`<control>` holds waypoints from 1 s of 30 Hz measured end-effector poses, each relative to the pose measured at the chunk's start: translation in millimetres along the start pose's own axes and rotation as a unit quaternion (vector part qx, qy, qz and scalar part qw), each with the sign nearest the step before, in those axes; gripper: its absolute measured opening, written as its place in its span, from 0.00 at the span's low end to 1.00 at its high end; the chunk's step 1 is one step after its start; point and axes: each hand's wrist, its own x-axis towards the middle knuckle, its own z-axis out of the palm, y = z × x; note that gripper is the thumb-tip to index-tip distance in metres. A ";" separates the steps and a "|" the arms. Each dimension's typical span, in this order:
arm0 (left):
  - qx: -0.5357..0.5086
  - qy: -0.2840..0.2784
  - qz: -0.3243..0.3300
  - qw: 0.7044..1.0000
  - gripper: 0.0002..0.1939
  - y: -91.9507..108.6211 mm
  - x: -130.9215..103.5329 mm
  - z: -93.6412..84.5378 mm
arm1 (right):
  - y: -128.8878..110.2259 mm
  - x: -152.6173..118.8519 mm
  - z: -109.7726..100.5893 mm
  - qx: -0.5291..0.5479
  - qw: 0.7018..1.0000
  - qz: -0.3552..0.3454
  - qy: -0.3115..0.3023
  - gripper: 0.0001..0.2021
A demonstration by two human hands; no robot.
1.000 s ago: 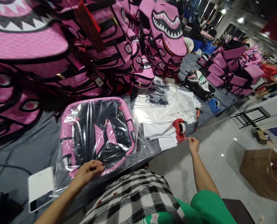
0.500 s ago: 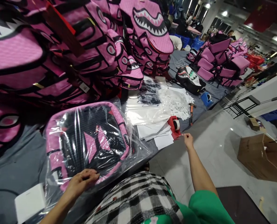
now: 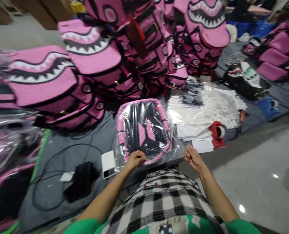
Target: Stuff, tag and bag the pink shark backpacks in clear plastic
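Observation:
A pink and black backpack (image 3: 144, 130) lies flat on the grey-covered table inside a clear plastic bag (image 3: 177, 148). My left hand (image 3: 136, 158) rests at the bag's near edge, its fingers pinched together on the plastic. Just right of the bag, my right hand (image 3: 192, 157) is closed in a pinch. Its fingers came from the tape dispenser, where a thin strip of tape showed; that strip is too small and blurred to see now. The red tape dispenser (image 3: 216, 135), with a white roll, stands beyond my right hand on some white papers (image 3: 202, 145).
Pink shark-mouth backpacks (image 3: 44, 76) are piled along the back. A white box (image 3: 108, 164), a black phone-like object (image 3: 82, 180) and cables lie left. To the right are clear bags (image 3: 190, 112), an orange-handled tool (image 3: 241, 122), a blue dispenser (image 3: 268, 107) and a black backpack (image 3: 243, 78).
My right hand has left the red tape dispenser and moved left toward the bag, still pinched. My left hand stays on the bag. The view has turned left, showing more of the table.

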 end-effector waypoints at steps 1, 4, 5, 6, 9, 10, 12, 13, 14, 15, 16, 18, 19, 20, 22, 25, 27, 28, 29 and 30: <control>0.000 0.003 -0.003 1.000 0.13 -4.4 2.5 0.3 | -11.0 4.0 17.3 -0.036 0.998 -0.005 -0.059 0.23; 0.000 0.005 -0.003 1.000 0.10 -14.6 7.0 2.5 | -46.0 24.8 69.3 -0.345 0.903 -0.093 -0.240 0.17; 0.000 0.003 -0.001 1.000 0.10 -16.4 7.6 3.7 | -54.6 33.4 86.8 -0.470 0.826 -0.127 -0.283 0.15; 0.000 0.001 0.002 1.000 0.10 -17.5 8.0 4.9 | -60.2 42.2 103.6 -0.569 0.748 -0.149 -0.309 0.13; 0.004 -0.007 0.016 1.000 0.12 -18.4 8.6 7.5 | -60.2 66.4 144.5 -0.695 0.625 -0.137 -0.328 0.08; 0.006 -0.007 0.021 1.000 0.12 -18.5 8.8 7.9 | -56.9 73.0 153.4 -0.710 0.612 -0.126 -0.325 0.09; 0.012 -0.005 0.025 1.000 0.12 -18.7 8.9 8.3 | -51.7 83.2 162.4 -0.747 0.578 -0.108 -0.309 0.11; 0.015 -0.004 0.025 1.000 0.12 -19.0 8.9 8.4 | -51.4 86.3 162.7 -0.764 0.566 -0.101 -0.292 0.12; 0.019 -0.002 0.025 1.000 0.11 -19.4 8.9 8.4 | -52.9 87.7 160.6 -0.779 0.557 -0.098 -0.270 0.14; 0.023 -0.002 0.025 0.999 0.11 -19.9 9.0 8.5 | -55.9 87.3 156.8 -0.792 0.552 -0.097 -0.244 0.15; 0.027 -0.002 0.026 0.999 0.11 -20.4 9.3 8.6 | -59.5 84.7 152.0 -0.801 0.549 -0.098 -0.217 0.15; 0.038 -0.002 0.029 0.999 0.12 -21.0 10.4 9.3 | -64.5 73.0 142.6 -0.810 0.548 -0.103 -0.181 0.14; 0.045 -0.002 0.030 0.999 0.12 -20.8 11.2 9.8 | -64.2 64.9 139.4 -0.808 0.551 -0.107 -0.178 0.12; 0.054 -0.003 0.032 0.998 0.12 -20.0 12.0 10.4 | -61.2 56.4 137.7 -0.804 0.555 -0.110 -0.183 0.11; 0.073 -0.007 0.040 0.996 0.12 -17.0 12.3 10.9 | -48.7 42.1 138.5 -0.791 0.566 -0.112 -0.202 0.11; 0.111 -0.016 0.066 0.992 0.12 -11.1 5.0 6.5 | -25.6 37.2 143.8 -0.776 0.587 -0.097 -0.208 0.14; 0.139 -0.015 0.092 0.986 0.09 -9.8 -6.2 -2.7 | -15.8 43.1 144.4 -0.768 0.601 -0.085 -0.205 0.17; 0.152 -0.012 0.105 0.983 0.07 -10.7 -13.0 -9.3 | -13.1 46.8 143.1 -0.762 0.609 -0.081 -0.205 0.19; 0.165 -0.008 0.117 0.979 0.06 -12.9 -20.0 -16.8 | -11.4 50.2 141.1 -0.755 0.617 -0.081 -0.205 0.20; 0.176 -0.003 0.125 0.976 0.05 -16.0 -26.7 -24.9 | -10.3 53.0 138.7 -0.748 0.626 -0.083 -0.205 0.21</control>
